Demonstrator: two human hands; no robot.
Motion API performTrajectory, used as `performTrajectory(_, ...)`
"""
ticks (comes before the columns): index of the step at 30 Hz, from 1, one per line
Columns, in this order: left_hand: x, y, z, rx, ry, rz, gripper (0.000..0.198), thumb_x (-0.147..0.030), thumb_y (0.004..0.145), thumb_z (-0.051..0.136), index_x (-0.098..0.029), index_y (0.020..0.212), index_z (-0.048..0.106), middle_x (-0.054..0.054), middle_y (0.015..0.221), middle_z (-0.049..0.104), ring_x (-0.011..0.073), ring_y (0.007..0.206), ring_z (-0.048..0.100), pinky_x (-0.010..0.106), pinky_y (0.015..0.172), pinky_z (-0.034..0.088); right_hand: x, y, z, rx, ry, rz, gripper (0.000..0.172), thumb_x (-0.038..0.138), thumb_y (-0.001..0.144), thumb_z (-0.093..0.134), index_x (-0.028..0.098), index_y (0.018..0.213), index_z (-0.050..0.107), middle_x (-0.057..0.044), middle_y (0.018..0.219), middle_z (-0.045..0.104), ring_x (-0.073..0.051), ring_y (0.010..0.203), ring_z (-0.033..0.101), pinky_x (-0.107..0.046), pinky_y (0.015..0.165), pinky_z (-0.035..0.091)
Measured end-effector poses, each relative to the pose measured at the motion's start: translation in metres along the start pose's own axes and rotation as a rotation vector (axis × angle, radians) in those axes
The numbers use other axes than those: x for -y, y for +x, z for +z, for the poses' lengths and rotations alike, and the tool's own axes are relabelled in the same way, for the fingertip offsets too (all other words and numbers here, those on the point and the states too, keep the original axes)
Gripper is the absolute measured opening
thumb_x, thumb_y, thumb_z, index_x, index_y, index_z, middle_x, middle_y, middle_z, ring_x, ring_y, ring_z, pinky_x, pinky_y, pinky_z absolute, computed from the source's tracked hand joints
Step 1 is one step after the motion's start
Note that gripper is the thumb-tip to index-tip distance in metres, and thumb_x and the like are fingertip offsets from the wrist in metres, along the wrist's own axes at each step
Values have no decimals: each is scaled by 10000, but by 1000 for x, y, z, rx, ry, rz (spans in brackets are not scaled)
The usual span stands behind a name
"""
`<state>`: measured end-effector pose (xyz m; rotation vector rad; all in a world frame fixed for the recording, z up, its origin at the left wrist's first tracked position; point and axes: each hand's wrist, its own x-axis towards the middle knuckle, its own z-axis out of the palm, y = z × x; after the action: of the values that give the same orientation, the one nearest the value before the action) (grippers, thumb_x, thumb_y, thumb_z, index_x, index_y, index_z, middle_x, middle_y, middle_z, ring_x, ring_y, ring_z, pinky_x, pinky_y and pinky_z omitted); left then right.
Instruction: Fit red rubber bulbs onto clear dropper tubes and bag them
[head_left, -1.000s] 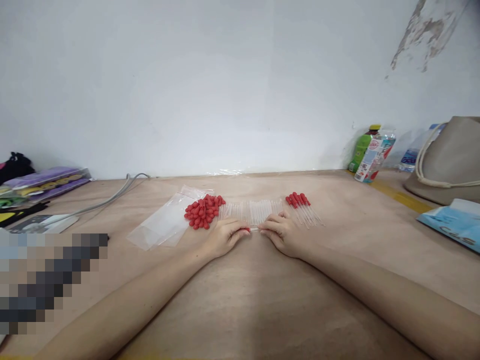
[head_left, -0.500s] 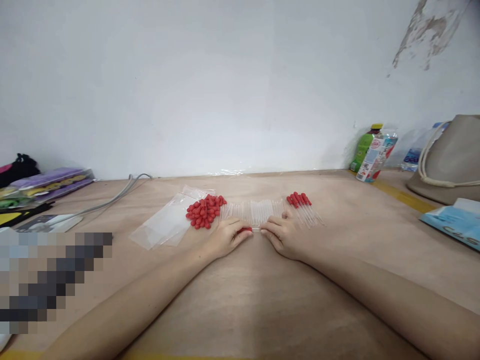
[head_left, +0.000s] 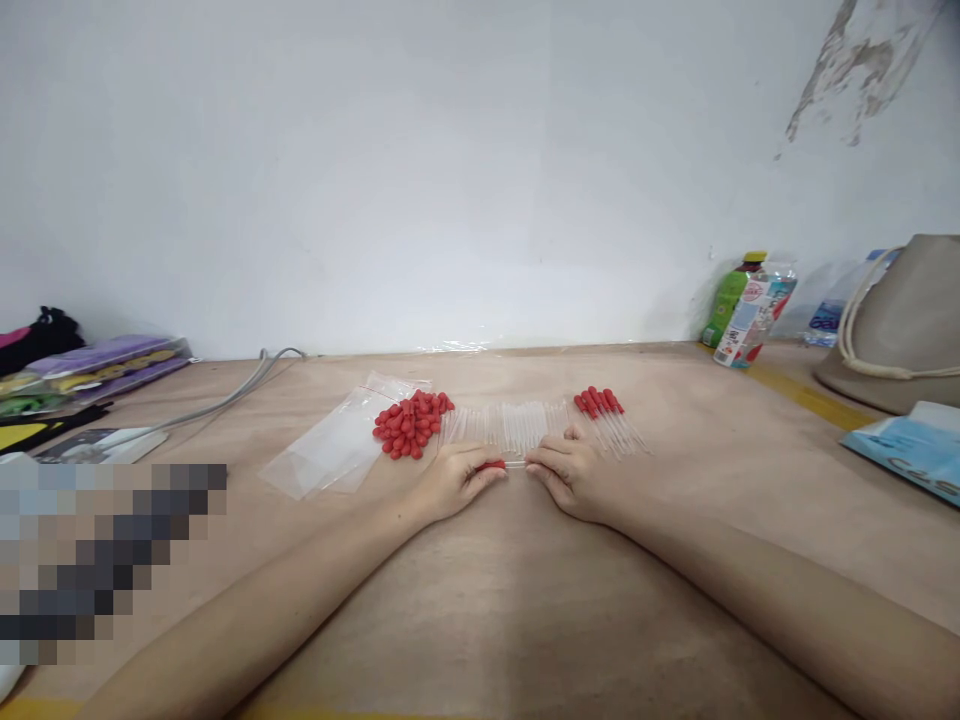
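My left hand (head_left: 457, 480) pinches a red rubber bulb (head_left: 491, 464) between thumb and fingers. A thin clear dropper tube (head_left: 515, 464) runs from the bulb to my right hand (head_left: 566, 473), whose fingertips are closed on its other end. Just beyond both hands lies a row of clear dropper tubes (head_left: 521, 427) side by side. A heap of red rubber bulbs (head_left: 405, 428) is to the left of the row. To its right, several droppers with red bulbs fitted (head_left: 600, 402) lie slanted together.
Clear plastic bags (head_left: 319, 450) lie under and beside the bulb heap. A grey cable (head_left: 232, 395) and purple packets (head_left: 112, 365) are at the left. Bottles (head_left: 739, 310), a beige bag (head_left: 900, 320) and a blue pack (head_left: 911, 450) stand or lie at the right. A white wall (head_left: 450, 180) closes the back.
My right hand has shifted very slightly to the right, so a little more of the tube shows between the hands. My left hand keeps its pinch on the bulb.
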<state>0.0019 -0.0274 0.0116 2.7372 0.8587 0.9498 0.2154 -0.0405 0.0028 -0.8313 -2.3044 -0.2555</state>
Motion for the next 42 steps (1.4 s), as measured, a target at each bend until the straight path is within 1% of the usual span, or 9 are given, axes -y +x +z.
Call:
performTrajectory(8,-5,2,0,49,-10,-3,185,-263,862,471,-150,834,614,25,727,616,128,680,553,226,632,431,4,4,0,85,-13,12,311,222,888,348,150,705,589,-25,657,596,-101,560,432,-296,656,241)
performTrajectory(15,-3,2,1,54,-13,20,190,-266,866,458,-157,859,613,28,752,622,131,698,554,235,647,435,6,5,5,168,11,56,318,234,902,334,157,697,564,-17,652,610,-106,575,467,-292,661,234)
performTrajectory(20,-3,1,2,8,-26,-13,184,-272,860,472,-163,898,615,30,779,631,134,715,565,244,662,444,9,8,-1,186,-14,81,293,255,906,341,176,752,577,-15,720,628,-119,638,506,-297,691,244)
performTrajectory(23,0,-1,0,-74,33,-10,240,-309,827,528,-180,1022,581,50,893,622,168,832,557,298,761,443,6,7,-8,155,-39,113,258,247,884,373,179,763,591,-23,739,635,-135,696,527,-312,727,245)
performTrajectory(27,6,-5,-4,-165,165,-71,340,-307,791,566,-202,1112,533,78,1021,564,222,963,498,393,871,399,-16,2,-14,22,-110,395,241,273,848,415,195,760,625,-19,721,650,-151,707,546,-319,738,245)
performTrajectory(31,9,-6,-5,-138,196,-111,294,-265,793,552,-195,1078,551,77,1024,541,222,975,471,396,877,390,-49,-4,-22,-87,-236,760,276,360,827,414,219,815,651,-25,714,666,-177,680,563,-329,716,240)
performTrajectory(34,10,-6,-3,-117,200,-115,257,-260,793,546,-193,1040,568,76,1018,536,223,966,470,391,851,399,-67,-9,-26,-148,-305,872,265,342,811,414,212,876,635,-33,734,665,-184,691,563,-329,704,227)
performTrajectory(38,9,-5,-2,-103,204,-123,233,-252,795,541,-192,1017,577,76,1010,535,226,962,469,400,844,398,-72,-12,-21,-173,-331,802,254,248,800,405,207,931,618,-42,849,652,-162,712,548,-311,687,219)
performTrajectory(42,9,-5,-2,-97,204,-134,218,-252,793,542,-195,998,585,77,1017,534,232,973,470,411,845,399,-64,-10,-9,-74,-406,674,279,190,805,389,199,933,637,-69,896,634,-174,780,536,-314,680,210)
